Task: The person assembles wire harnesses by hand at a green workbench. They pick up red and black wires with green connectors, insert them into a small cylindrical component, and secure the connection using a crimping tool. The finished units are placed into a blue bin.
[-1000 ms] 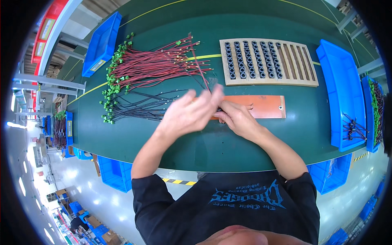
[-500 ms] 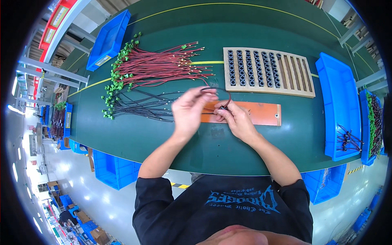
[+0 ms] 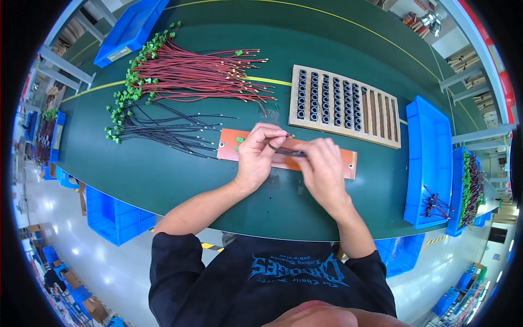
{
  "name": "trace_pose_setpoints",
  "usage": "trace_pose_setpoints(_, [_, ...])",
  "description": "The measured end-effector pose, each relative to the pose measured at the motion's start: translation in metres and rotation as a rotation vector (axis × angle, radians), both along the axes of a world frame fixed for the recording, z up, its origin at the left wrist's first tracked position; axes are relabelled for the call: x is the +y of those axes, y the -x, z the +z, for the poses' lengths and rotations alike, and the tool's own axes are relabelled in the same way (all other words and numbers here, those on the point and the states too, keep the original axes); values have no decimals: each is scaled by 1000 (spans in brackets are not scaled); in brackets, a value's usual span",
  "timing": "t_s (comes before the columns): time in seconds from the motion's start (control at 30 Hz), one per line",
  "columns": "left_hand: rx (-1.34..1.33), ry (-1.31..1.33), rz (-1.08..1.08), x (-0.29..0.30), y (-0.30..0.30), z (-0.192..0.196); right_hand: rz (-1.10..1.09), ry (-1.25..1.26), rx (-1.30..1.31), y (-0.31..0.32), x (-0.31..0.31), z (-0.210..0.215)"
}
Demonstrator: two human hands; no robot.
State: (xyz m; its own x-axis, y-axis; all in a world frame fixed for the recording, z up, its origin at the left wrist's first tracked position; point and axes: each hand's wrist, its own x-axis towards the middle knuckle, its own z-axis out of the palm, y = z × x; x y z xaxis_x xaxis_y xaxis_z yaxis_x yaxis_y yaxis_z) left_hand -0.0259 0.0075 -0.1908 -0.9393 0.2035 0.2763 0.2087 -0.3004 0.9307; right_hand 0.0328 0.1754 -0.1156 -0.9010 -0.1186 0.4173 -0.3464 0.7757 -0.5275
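Observation:
My left hand (image 3: 257,157) is closed in a pinch, with a red wire's end poking out at its fingertips. A short stretch of black wire (image 3: 289,152) runs from those fingers to my right hand (image 3: 322,169), whose curled fingers are smeared by motion. A dark piece, perhaps a small black ring, sits at the right fingertips, too blurred to make out. Both hands are over an orange board (image 3: 347,163) with a hole near each end; a small green connector (image 3: 239,140) lies on it by my left hand. Black wires (image 3: 169,133) with green connectors lie left of the board.
A pile of red wires (image 3: 190,76) with green connectors lies farther back. Behind my right hand, a slotted wooden rack (image 3: 396,122) holds rows of black rings (image 3: 325,101). A blue bin (image 3: 427,141) at the right contains wired pieces (image 3: 436,204). Another blue bin (image 3: 131,30) stands far left.
The dark wire loop that arched up between my hands is down to a short, nearly straight stretch. My right hand has turned, its fingers now higher. The whole view has shifted and tilted somewhat.

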Motion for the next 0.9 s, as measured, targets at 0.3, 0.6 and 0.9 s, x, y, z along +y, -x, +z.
trace_pose_setpoints(0.3, [-120,-2,-105,5,-2,9,-137,826,-527,9,41,-35])
trace_pose_setpoints(0.6, [-140,29,-144,4,-3,14,-86,906,-568,8,37,-27])
trace_pose_setpoints(0.9, [235,182,-113,2,-4,13,-32,1083,-366,8,34,-48])
